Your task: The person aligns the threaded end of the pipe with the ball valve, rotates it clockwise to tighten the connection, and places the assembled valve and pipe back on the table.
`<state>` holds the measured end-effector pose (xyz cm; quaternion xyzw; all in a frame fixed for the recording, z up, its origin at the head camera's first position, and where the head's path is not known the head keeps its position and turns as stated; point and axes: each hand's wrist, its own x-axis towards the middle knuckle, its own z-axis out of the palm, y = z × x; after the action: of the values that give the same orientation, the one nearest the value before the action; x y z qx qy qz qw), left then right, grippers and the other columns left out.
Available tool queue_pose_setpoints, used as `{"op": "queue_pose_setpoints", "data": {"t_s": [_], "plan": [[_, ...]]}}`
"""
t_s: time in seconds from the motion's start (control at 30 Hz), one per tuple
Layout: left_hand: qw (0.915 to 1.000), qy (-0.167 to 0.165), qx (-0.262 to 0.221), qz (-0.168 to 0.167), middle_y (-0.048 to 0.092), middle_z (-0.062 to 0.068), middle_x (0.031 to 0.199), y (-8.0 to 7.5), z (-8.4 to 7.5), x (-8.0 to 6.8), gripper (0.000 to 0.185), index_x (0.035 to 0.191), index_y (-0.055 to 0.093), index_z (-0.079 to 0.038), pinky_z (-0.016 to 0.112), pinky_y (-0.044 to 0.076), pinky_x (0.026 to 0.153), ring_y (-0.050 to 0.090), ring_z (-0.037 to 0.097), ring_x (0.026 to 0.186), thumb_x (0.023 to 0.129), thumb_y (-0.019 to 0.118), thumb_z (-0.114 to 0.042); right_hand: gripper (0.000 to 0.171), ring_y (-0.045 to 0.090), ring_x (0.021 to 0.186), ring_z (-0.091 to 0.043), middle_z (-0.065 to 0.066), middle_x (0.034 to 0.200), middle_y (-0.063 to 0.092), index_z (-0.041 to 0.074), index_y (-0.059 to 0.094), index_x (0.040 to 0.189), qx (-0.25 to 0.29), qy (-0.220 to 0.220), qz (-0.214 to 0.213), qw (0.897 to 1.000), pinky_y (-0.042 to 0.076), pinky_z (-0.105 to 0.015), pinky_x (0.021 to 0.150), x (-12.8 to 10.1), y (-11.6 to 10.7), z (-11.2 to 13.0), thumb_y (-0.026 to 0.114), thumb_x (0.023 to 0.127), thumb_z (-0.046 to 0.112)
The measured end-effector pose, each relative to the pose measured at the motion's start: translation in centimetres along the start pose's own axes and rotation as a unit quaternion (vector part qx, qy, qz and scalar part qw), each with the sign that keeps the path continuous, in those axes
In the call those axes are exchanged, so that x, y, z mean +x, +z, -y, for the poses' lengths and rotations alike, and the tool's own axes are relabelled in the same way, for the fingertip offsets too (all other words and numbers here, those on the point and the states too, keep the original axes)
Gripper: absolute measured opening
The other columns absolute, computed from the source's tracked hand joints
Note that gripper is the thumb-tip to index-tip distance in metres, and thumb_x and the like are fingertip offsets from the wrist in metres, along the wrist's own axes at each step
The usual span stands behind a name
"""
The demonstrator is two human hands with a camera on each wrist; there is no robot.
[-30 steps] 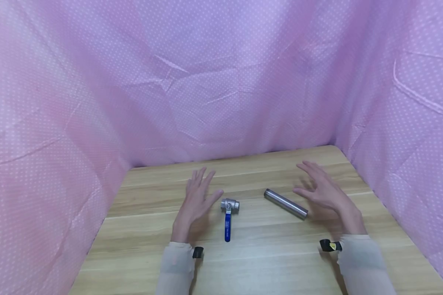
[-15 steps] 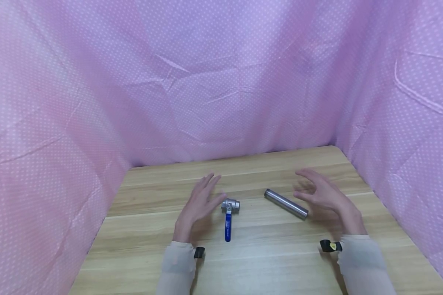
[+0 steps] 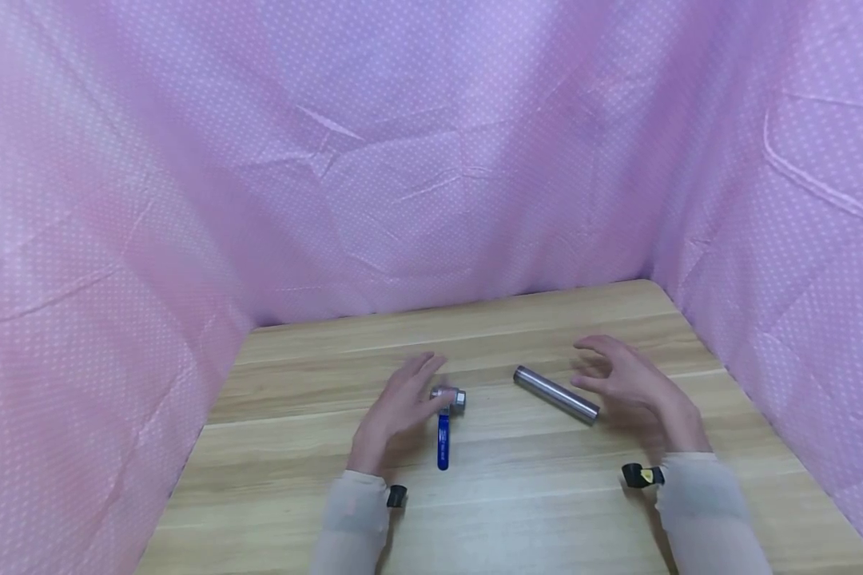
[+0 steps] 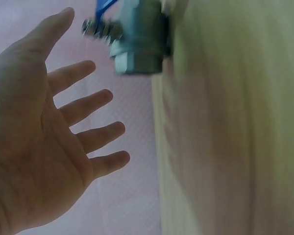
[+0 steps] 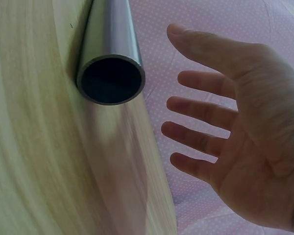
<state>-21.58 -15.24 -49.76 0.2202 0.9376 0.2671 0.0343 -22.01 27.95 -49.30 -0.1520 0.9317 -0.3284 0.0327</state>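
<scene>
Head view: what is lying where?

A silver metal valve (image 3: 443, 423) is lying just right of the left hand (image 3: 403, 402), partly hidden by it, its long blue lever (image 3: 443, 449) pointing nearward. A grey cylindrical steel tube (image 3: 556, 395) is slanting left of the right hand (image 3: 631, 378).

Left wrist view?

Fingers are standing wide, holding nothing; the valve is blurring, its lever running out of frame.

Right wrist?

Equally wide, holding nothing; the tube's far end is being cut off.

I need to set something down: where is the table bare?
Free: the table between the sleeves, the gap between valve and pipe, and the strip along the curtain. Crowded: valve's left, by the left hand; pipe's right, by the right hand.
</scene>
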Motion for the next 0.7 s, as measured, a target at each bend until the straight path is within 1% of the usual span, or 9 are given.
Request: {"op": "queue_pose_setpoints", "data": {"t_s": [0.1,0.23,0.33,0.43,0.53,0.7], "plan": [[0.9993,0.013,0.019,0.030,0.041,0.020,0.181,1.3,-0.9,0.3,0.073,0.170,0.051,-0.016,0.070,0.030,0.143,0.035,0.047,0.170,0.109,0.071,-0.054,0.078,0.052,0.155,-0.054,-0.025,0.167,0.056,0.008,0.057,0.160,0.004,0.005,0.006,1.000,0.043,-0.077,0.129,0.1,0.1,0.0,0.083,0.102,0.052],[0.9959,0.042,0.046,0.065,0.046,0.017,0.179,3.2,-2.4,0.5,0.070,0.165,0.057,-0.018,0.066,0.037,0.141,0.040,0.047,0.167,0.108,0.071,-0.056,0.074,0.055,0.152,-0.053,-0.025,0.164,0.060,0.006,0.059,0.158,-0.001,0.006,0.007,1.000,0.046,-0.076,0.127,0.4,0.2,-0.1,0.084,0.102,0.048],[0.9948,0.053,0.046,0.074,0.050,0.015,0.176,3.9,-3.4,0.5,0.066,0.162,0.061,-0.019,0.061,0.043,0.138,0.045,0.044,0.164,0.108,0.074,-0.054,0.072,0.056,0.151,-0.054,-0.026,0.162,0.061,0.005,0.061,0.156,-0.008,0.005,0.005,1.000,0.047,-0.075,0.127,0.5,0.2,-0.2,0.084,0.102,0.047],[0.9956,0.045,0.025,0.079,0.053,0.014,0.174,4.0,-3.8,0.4,0.062,0.161,0.063,-0.018,0.056,0.047,0.137,0.049,0.039,0.161,0.108,0.077,-0.047,0.072,0.053,0.153,-0.054,-0.026,0.163,0.060,0.006,0.061,0.157,-0.011,0.007,0.004,1.000,0.044,-0.076,0.130,0.5,0.2,-0.2,0.084,0.102,0.046],[0.9958,0.031,0.009,0.085,0.055,0.013,0.171,3.9,-3.9,0.3,0.062,0.161,0.063,-0.017,0.055,0.050,0.135,0.051,0.036,0.159,0.107,0.078,-0.044,0.073,0.051,0.155,-0.054,-0.025,0.165,0.059,0.008,0.060,0.158,-0.008,0.013,0.007,1.000,0.043,-0.077,0.130,0.4,0.3,-0.2,0.084,0.102,0.048],[0.9953,0.007,-0.004,0.097,0.054,0.014,0.172,3.5,-3.4,0.3,0.069,0.164,0.060,-0.018,0.057,0.050,0.134,0.050,0.036,0.160,0.106,0.078,-0.051,0.075,0.054,0.154,-0.053,-0.024,0.165,0.059,0.009,0.060,0.158,0.002,0.016,0.013,1.000,0.045,-0.076,0.129,0.4,0.4,-0.1,0.084,0.101,0.051]]}}
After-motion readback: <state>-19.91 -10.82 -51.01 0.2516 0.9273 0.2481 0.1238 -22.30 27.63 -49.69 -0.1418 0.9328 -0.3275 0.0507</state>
